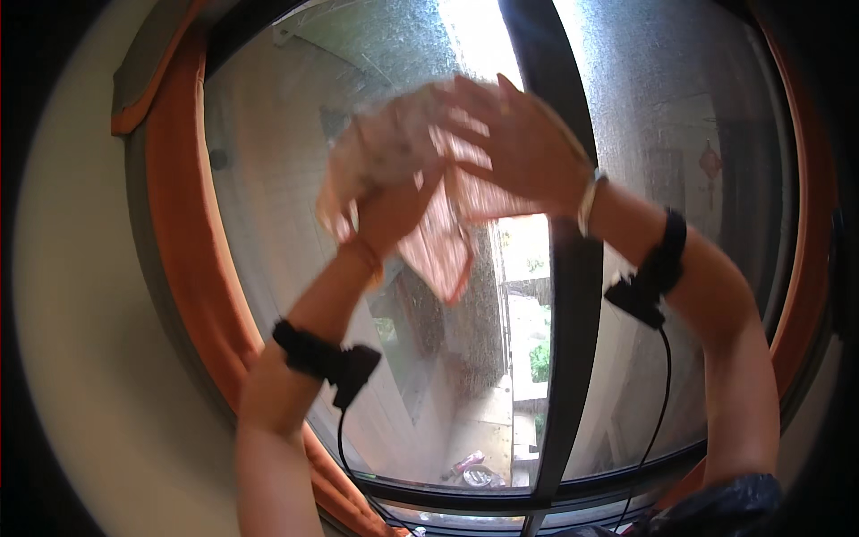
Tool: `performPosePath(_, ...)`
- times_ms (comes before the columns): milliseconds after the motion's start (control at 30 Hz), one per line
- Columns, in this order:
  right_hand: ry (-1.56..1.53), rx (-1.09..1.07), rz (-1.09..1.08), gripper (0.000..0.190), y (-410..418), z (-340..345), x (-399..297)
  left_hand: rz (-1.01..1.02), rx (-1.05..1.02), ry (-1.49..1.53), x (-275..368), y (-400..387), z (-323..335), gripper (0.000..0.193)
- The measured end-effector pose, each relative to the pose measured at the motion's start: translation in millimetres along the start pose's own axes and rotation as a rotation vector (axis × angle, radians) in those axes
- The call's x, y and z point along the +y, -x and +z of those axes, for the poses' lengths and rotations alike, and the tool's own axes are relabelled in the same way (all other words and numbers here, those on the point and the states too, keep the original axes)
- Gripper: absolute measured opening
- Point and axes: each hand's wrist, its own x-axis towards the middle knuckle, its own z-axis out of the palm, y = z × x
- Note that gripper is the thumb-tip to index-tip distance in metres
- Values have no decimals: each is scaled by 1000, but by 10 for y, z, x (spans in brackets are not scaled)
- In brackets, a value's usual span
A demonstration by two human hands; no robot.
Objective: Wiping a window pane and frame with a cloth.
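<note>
A pale pink cloth with a darker edge is bunched before the left window pane, blurred by motion. My left hand holds its lower left part, most of the fingers hidden by the folds. Over the cloth's upper right lies my right hand, fingers spread, keeping hold of it; pink fabric shows between the fingers. One corner of the cloth hangs down between the two wrists. Whether the fabric touches the glass cannot be told.
A dark window frame bar runs upright right of the hands. Orange curtains line the sides, beside a pale wall. Black straps with cables sit on both forearms. Beyond the glass is a ledge with small items.
</note>
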Motion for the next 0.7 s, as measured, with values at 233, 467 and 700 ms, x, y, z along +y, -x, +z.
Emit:
performPosePath(233, 482, -44, -126, 38, -615, -138, 774, 170, 123, 269, 48, -1305, -673, 66)
performPosePath(467, 199, -33, -85, 48, -1028, -55, 1371, 175, 192, -874, 219, -1799, -932, 48)
performPosePath(700, 374, 89, -175, 47, -80, -474, 414, 623, 632, -700, 55, -872, -139, 49)
